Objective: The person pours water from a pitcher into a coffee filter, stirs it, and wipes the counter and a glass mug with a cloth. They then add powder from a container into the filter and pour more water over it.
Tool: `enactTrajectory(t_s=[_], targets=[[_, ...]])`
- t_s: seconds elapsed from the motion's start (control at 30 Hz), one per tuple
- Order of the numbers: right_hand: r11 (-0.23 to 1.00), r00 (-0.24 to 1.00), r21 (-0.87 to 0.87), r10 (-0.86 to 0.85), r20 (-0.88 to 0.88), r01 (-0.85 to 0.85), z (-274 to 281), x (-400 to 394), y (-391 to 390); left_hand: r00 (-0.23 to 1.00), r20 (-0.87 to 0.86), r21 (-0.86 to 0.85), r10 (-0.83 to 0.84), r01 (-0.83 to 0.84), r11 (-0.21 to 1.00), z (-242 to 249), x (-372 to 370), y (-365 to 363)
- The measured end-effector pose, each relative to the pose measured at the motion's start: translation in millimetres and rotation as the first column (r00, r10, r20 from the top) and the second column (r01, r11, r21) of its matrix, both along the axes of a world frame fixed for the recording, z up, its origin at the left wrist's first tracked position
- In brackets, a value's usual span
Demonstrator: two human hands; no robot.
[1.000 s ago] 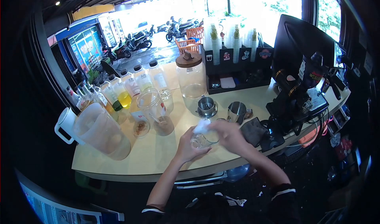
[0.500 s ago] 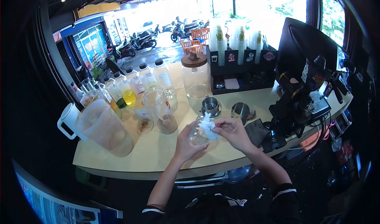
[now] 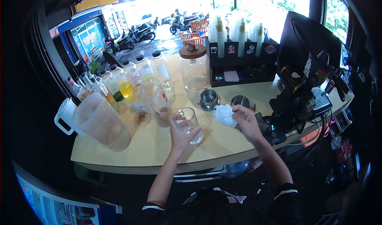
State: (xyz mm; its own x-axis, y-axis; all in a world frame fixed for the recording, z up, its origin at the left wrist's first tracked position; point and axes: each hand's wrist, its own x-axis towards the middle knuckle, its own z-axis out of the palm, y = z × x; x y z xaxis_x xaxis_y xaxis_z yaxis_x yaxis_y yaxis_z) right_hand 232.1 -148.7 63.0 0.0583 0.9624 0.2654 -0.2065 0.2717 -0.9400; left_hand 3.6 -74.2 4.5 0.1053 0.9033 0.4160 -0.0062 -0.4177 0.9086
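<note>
A clear glass mug (image 3: 190, 121) stands upright at the front of the counter, with my left hand (image 3: 181, 138) wrapped round its near side. To the right, my right hand (image 3: 245, 120) pinches a crumpled white tissue (image 3: 225, 115), held above the counter and apart from the glass. Behind the tissue sits a small metal drip filter (image 3: 209, 99). A metal cup (image 3: 240, 101) is partly hidden by my right hand. Just left of the glass is a clear jar (image 3: 159, 105) with brown powder and a scoop inside.
Two pitchers, a frosted one (image 3: 103, 121) and a white one (image 3: 67, 115), stand at the left. Several bottles (image 3: 126, 89) line the back left. A wooden-lidded jar (image 3: 195, 72), a black cup rack (image 3: 242, 52) and a black espresso machine (image 3: 304, 87) stand further right.
My right hand has drawn the tissue out of the glass mug and moved it right. The mug has gone from tilted to upright, slightly left, still in my left hand.
</note>
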Motion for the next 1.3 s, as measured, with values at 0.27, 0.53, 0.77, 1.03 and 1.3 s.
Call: enactTrajectory(t_s=[0.27, 0.53, 0.77, 1.03, 1.3], targets=[[0.988, 0.929, 0.017, -0.149, 0.338, 0.152, -43, 25, -4, 0.984, 0.042, 0.056, 0.174, -0.176, 0.983, -7, 46, 3], [0.992, 0.951, 0.009, -0.125, 0.281, 0.128, -54, 36, -15, 0.953, -0.042, 0.106, 0.3, -0.294, 0.95, -12, 69, 10], [0.922, 0.884, 0.268, -0.355, 0.304, 0.279, -44, 37, -9, 0.912, -0.09, 0.234, 0.401, -0.372, 0.898, -21, 81, 13], [0.768, 0.314, 0.491, -0.625, 0.715, 0.412, -4, 114, 23, 0.905, -0.2, 0.365, 0.376, -0.288, 0.885, -19, 30, 7], [0.849, 0.394, 0.401, -0.519, 0.758, 0.345, 15, 62, 49, 0.898, -0.396, 0.268, 0.195, -0.09, 0.959, -12, 3, 42]])
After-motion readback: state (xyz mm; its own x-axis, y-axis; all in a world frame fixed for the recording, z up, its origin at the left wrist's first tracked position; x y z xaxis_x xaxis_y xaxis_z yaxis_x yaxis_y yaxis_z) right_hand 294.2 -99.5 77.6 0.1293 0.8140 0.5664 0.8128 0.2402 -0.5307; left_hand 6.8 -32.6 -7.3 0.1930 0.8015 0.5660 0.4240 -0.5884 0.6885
